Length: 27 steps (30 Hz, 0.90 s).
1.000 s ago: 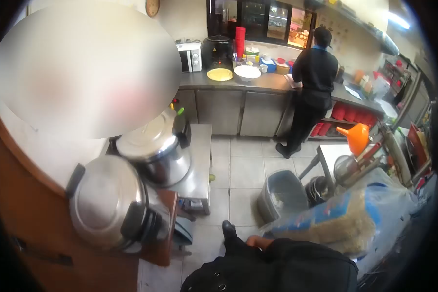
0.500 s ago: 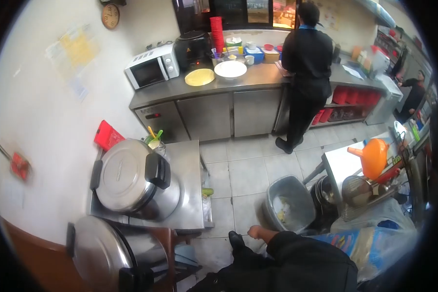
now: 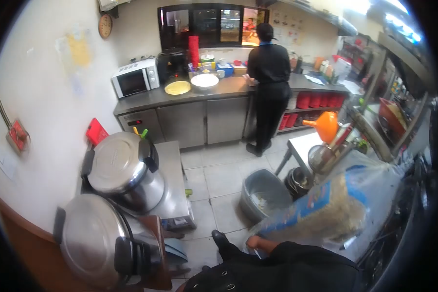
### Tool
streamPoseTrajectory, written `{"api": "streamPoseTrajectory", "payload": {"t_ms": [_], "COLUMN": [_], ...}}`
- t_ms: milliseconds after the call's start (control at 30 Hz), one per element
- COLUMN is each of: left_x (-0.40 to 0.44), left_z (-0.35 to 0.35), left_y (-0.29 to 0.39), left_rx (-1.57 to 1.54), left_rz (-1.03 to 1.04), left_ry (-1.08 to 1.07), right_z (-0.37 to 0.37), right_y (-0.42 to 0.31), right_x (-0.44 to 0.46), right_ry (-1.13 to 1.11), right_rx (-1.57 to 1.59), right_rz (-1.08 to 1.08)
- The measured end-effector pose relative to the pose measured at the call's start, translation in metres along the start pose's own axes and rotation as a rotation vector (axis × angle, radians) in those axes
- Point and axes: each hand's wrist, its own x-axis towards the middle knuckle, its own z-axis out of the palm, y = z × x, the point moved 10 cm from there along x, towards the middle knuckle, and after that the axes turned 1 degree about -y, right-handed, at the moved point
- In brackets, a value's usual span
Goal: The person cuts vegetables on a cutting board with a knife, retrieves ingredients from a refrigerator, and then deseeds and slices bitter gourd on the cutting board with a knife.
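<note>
My right hand (image 3: 254, 242) reaches out from a black sleeve at the bottom centre, with its fingers curled closed. Whatever it may hold is too small and hidden to make out. Just above and to the right of it is a grey bin (image 3: 264, 197) with some scraps inside. Close to the hand on the right lies a large clear plastic bag (image 3: 321, 207) with blue print and brownish contents. My left hand is out of view. My dark shoe (image 3: 219, 237) shows on the tiled floor to the left of the hand.
Two large steel pots, one (image 3: 117, 163) behind the other (image 3: 90, 238), stand at the left. A person in black (image 3: 270, 68) stands at the steel counter (image 3: 228, 90). On the right, an orange funnel (image 3: 326, 127) and a strainer (image 3: 320, 158) rest on a white table.
The view has swung twice, so the microwave came into sight and the plastic bag shows more fully again than half a second ago. My right hand now appears lower, beneath the bin.
</note>
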Motion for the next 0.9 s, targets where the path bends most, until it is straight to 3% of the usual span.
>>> {"api": "streamPoseTrajectory", "payload": {"t_ms": [67, 100, 167, 300, 367, 467, 567, 667, 733, 800, 833, 900], "left_x": [0.004, 0.006, 0.006, 0.008, 0.004, -0.003, -0.015, -0.023, -0.028, -0.034, -0.039, -0.051], "left_z": [0.021, 0.032, 0.05, 0.072, 0.078, 0.076, 0.081, 0.106, 0.133, 0.175, 0.2, 0.259], "left_y": [-0.011, -0.011, -0.007, 0.012, 0.024, 0.03, 0.042, 0.061, 0.073, 0.087, 0.093, 0.109], "left_rx": [0.055, 0.084, 0.134, 0.211, 0.249, 0.323, 0.419, 0.552, 0.653, 0.756, 0.801, 0.88], "left_rz": [0.027, 0.045, 0.072, 0.108, 0.125, 0.133, 0.133, 0.147, 0.161, 0.187, 0.201, 0.246], "left_ry": [-0.074, -0.109, -0.176, -0.267, -0.291, -0.309, -0.324, -0.359, -0.393, -0.438, -0.464, -0.521], "right_z": [0.041, 0.052, 0.08, 0.128, 0.161, 0.19, 0.214, 0.236, 0.278, 0.296, 0.331, 0.399], "right_y": [-0.016, -0.027, -0.047, -0.061, -0.053, -0.072, -0.081, -0.094, -0.089, -0.093, -0.09, -0.064], "right_x": [-0.036, -0.056, -0.087, -0.137, -0.157, -0.184, -0.194, -0.211, -0.221, -0.254, -0.266, -0.313], "right_ry": [-0.242, -0.243, 0.036, -0.046, -0.064, -0.089, 0.154, 0.092, 0.141, 0.281, 0.298, 0.558], "right_rx": [0.16, 0.168, 0.402, 0.233, 0.309, 0.252, 0.378, 0.515, 0.789, 0.646, 0.687, 0.654], "right_rz": [0.178, 0.203, 0.226, 0.259, 0.372, 0.323, 0.384, 0.427, 0.484, 0.36, 0.382, 0.586]}}
